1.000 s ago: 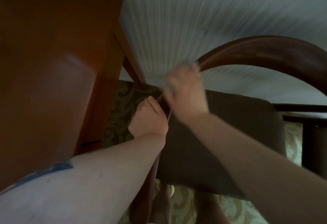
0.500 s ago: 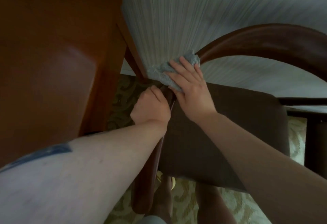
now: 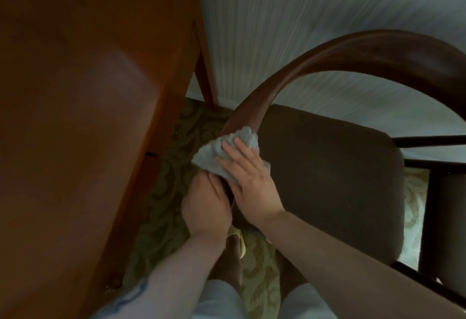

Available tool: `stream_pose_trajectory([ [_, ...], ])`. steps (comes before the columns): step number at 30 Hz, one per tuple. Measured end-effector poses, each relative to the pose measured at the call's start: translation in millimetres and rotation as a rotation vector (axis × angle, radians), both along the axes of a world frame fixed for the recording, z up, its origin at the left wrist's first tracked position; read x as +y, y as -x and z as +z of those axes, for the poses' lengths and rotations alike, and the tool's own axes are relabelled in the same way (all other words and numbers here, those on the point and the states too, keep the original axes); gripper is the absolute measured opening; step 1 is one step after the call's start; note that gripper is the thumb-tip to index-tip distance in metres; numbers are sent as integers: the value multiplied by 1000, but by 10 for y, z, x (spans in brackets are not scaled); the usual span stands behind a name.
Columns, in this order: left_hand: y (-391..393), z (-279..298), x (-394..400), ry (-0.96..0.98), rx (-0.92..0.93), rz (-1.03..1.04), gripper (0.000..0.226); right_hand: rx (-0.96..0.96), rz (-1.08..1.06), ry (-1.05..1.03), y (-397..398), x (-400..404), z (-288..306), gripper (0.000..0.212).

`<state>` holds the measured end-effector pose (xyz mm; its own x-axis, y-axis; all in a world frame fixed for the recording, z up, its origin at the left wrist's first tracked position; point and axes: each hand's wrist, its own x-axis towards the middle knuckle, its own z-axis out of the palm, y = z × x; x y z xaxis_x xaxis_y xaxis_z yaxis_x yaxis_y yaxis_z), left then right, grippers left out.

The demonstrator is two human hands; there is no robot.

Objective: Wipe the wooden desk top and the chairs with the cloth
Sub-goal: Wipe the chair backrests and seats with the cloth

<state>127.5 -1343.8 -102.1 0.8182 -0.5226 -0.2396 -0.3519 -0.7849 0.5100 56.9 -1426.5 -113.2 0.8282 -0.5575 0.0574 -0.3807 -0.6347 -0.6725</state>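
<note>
I have the grey cloth (image 3: 227, 153) under my right hand (image 3: 248, 182), fingers laid nearly straight over it and pressing it against the curved wooden rail of the chair (image 3: 327, 61), low down where the rail drops beside the dark seat (image 3: 327, 180). My left hand (image 3: 205, 205) sits just below, its fingers curled round the same rail to steady the chair; the two hands touch. The desk (image 3: 75, 117) stands to the left, apart from the chair, with patterned carpet (image 3: 171, 162) showing between them. To do this stroke well, I judge the cloth should wrap further round the rail so the inner and outer faces get wiped together, not only the top. I would keep the pressure even through flat fingers and run along the curve in one long pass rather than short dabs. The steadying hand covers part of the wood, so that patch needs a pass once I shift my hold. A bunched corner of cloth sticks out toward the desk; tucking it in would give more contact
</note>
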Motion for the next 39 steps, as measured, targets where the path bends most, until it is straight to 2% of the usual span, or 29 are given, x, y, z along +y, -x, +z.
stream_pose_trajectory([
  [4,121,46,153,-84,18,59,41,71,352,209,142,-294,2,41],
  [6,103,68,85,-60,52,160,40,67,221,195,122,-444,31,40],
  [9,89,20,61,-98,56,181,33,21,-169,-5,71,89,59,35],
  [11,87,-2,84,-130,64,143,29,-26,-217,-48,132,530,41,36],
  [13,85,-3,92,-126,78,154,30,-69,-119,-38,236,526,38,35],
  [16,103,17,59,-59,81,181,37,-10,203,129,215,-100,102,39],
  [18,108,17,38,-27,83,139,38,45,222,204,72,-595,110,46],
  [21,70,5,12,-36,91,75,39,54,-131,109,-157,-789,148,42],
  [22,59,15,7,-50,82,43,39,60,-180,105,-196,-671,125,41],
  [23,49,12,-2,-68,70,15,41,65,-121,123,-208,-500,102,41],
  [25,18,32,-30,-111,44,-40,50,57,236,194,-140,-247,63,42],
  [26,-8,48,-59,-131,24,-70,53,63,384,230,-91,-310,62,46],
  [27,-36,64,-109,-145,3,-98,52,69,425,258,-73,-483,68,51],
  [28,-69,72,-181,-151,-19,-119,49,87,355,271,-79,-674,81,55],
  [31,-169,53,-466,-147,-56,-151,46,104,-131,161,-95,-996,214,49],
  [32,-186,50,-556,-143,-70,-164,47,128,-168,147,-115,-953,232,48],
  [33,-193,32,-637,-151,-96,-189,49,159,-98,174,-132,-887,236,50],
  [36,-250,30,-789,-218,-172,-283,56,264,308,357,-57,-1006,247,55],
  [37,-283,40,-830,-215,-177,-308,55,307,334,435,-59,-1204,282,56],
  [39,-348,57,-943,-192,-181,-369,54,360,133,488,-96,-1597,349,52],
])
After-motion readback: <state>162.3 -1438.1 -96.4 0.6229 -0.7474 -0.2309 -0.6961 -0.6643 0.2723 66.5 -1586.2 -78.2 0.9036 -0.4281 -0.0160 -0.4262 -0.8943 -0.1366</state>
